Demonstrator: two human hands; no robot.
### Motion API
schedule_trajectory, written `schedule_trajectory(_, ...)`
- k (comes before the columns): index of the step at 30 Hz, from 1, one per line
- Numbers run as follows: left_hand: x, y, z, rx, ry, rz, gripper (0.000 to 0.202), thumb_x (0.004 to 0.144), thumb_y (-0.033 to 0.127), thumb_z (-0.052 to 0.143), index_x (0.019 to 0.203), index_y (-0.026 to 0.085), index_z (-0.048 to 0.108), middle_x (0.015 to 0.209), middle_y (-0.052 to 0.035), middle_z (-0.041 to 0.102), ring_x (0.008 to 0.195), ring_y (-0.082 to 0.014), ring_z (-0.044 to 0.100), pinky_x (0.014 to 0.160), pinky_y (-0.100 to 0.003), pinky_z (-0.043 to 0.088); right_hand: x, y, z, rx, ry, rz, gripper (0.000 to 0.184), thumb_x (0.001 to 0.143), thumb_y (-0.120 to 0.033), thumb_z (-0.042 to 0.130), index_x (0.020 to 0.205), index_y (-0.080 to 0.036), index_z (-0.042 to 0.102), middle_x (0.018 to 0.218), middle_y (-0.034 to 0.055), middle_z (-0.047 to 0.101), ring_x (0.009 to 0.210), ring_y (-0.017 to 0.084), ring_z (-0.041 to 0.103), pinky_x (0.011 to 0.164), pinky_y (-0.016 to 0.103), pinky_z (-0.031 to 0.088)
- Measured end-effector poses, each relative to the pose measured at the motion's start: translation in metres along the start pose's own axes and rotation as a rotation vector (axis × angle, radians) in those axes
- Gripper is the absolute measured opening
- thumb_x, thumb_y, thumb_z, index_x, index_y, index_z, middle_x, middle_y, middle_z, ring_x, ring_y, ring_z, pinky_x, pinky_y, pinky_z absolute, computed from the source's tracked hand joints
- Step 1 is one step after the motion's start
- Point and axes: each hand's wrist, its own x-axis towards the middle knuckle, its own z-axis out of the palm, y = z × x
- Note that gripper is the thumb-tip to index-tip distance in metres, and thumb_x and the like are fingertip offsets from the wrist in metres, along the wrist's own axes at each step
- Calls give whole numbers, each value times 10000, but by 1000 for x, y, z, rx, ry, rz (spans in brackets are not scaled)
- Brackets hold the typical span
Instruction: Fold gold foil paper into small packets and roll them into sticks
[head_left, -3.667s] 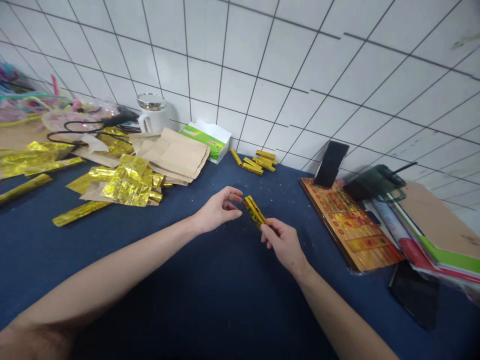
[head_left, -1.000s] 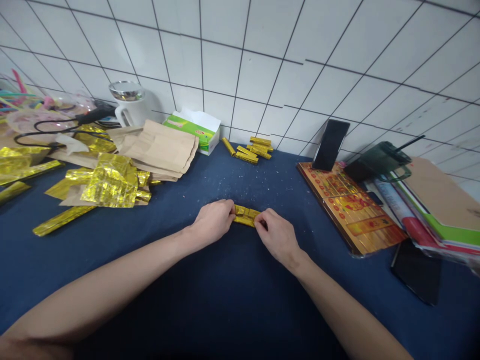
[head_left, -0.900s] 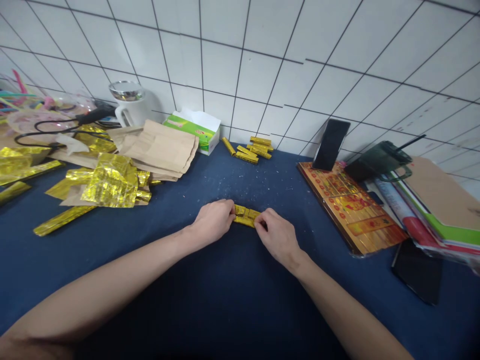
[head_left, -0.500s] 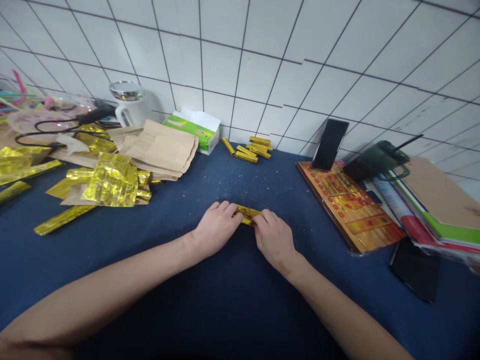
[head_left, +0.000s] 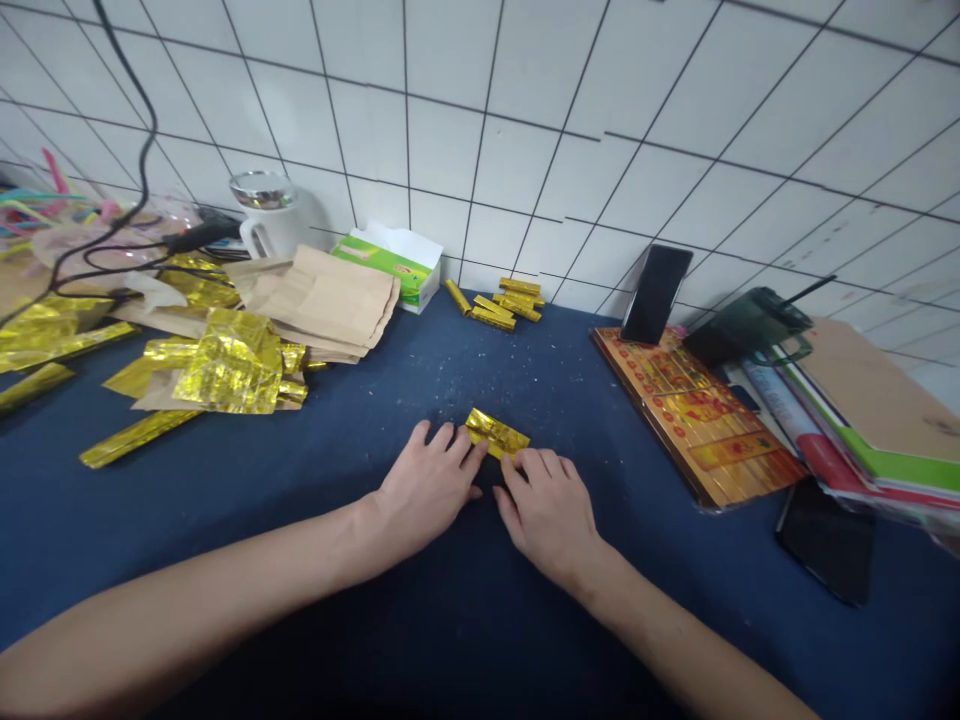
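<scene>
A small folded piece of shiny gold foil paper [head_left: 497, 433] lies flat on the blue tabletop in front of me. At its left end is my left hand [head_left: 427, 485], palm down and fingers apart, the index fingertip touching the near edge. My right hand [head_left: 551, 500] rests at the right end, fingers stretched and its index fingertip against the same edge. Neither hand is wrapped round the paper. Farther back, near the wall, several small gold foil rolls [head_left: 517, 300] sit in a loose heap. What lies beneath my palms is hidden.
To the left lie crumpled gold foil sheets [head_left: 232, 365], a long foil roll [head_left: 139, 440] and brown paper [head_left: 330, 300], with a green tissue box [head_left: 390, 262] and white mug [head_left: 270, 225] behind. On the right are an orange box [head_left: 697, 420], a leaning phone [head_left: 657, 295] and a dark cup [head_left: 750, 325].
My fingers have loosened from the gold foil paper and spread, and both hands have drawn slightly toward me. More of the paper shows, looking wider. A black cable now hangs at upper left.
</scene>
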Motion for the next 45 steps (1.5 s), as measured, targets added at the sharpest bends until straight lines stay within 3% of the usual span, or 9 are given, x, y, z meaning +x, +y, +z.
schedule_trajectory(4, -3, -5, 5, -20, -18, 15, 497, 828, 341, 539, 1273, 154, 421, 1296, -150, 452, 1203, -327, 377, 952, -499, 285, -10, -6, 3, 11, 26, -67, 304, 854, -219, 437, 1087, -94, 588, 1154, 148, 580, 1117, 284, 445, 946, 487, 311)
schedule_trajectory(7, -3, -9, 10, -23, -13, 36, 500, 837, 359, 520, 1287, 173, 404, 1335, -136, 420, 1229, -319, 357, 974, -512, 261, -14, -6, 7, -2, 13, -133, 329, 891, -200, 375, 1150, -101, 552, 1237, 136, 540, 1239, 273, 345, 1023, 555, 185)
schedule_trajectory(21, -3, -10, 11, 7, -13, 22, 495, 859, 431, 452, 1281, 175, 413, 1347, -133, 412, 1262, -302, 319, 1003, -529, 224, -30, -5, 13, 41, 22, -172, 333, 916, -238, 367, 1188, -128, 525, 1254, 109, 534, 1248, 222, 366, 1058, 547, 119)
schedule_trajectory(24, -3, -5, 11, 19, 9, 12, 528, 845, 461, 461, 1267, 144, 434, 1375, -147, 366, 1301, -318, 232, 1011, -544, 202, -29, -6, 13, 54, 21, -164, 338, 916, -243, 361, 1184, -127, 531, 1262, 107, 527, 1254, 220, 358, 1059, 541, 123)
schedule_trajectory(27, -3, -2, 10, 16, 8, 32, 525, 862, 422, 447, 1269, 91, 423, 1355, -160, 389, 1285, -309, 262, 1017, -528, 207, -29, -8, 12, 71, 12, -160, 357, 916, -271, 352, 1188, -121, 529, 1272, 116, 515, 1257, 222, 352, 1062, 534, 112)
schedule_trajectory(31, 0, -6, 8, -43, -9, 76, 459, 896, 348, 387, 1269, 82, 411, 1329, -152, 425, 1243, -279, 345, 1020, -491, 223, -30, -14, 7, 84, -37, -158, 435, 910, -354, 346, 1209, -80, 505, 1282, 167, 492, 1264, 260, 334, 1055, 557, 92)
schedule_trajectory(39, 12, -22, 13, -220, -57, 110, 325, 889, 229, 372, 1183, 135, 472, 1332, -107, 439, 1292, -240, 288, 1033, -482, 203, -22, -32, -12, 171, -147, -257, 683, 845, -531, 387, 1298, -18, 382, 1322, 232, 419, 1288, 366, 233, 1005, 627, 148)
schedule_trajectory(42, 14, -24, 13, -263, -42, 97, 306, 885, 253, 405, 1162, 155, 493, 1317, -92, 461, 1284, -234, 308, 1037, -480, 201, -18, -20, -13, 252, -125, -254, 548, 852, -480, 414, 1229, -88, 482, 1245, 189, 519, 1255, 328, 324, 1009, 611, 169)
schedule_trajectory(45, 15, -24, 12, -300, -32, 78, 344, 866, 364, 459, 1144, 167, 511, 1300, -90, 482, 1270, -244, 330, 1034, -481, 209, -9, 9, -9, 344, 21, -212, 279, 887, -226, 380, 1059, -193, 597, 1055, 66, 660, 1108, 211, 511, 1026, 513, 245)
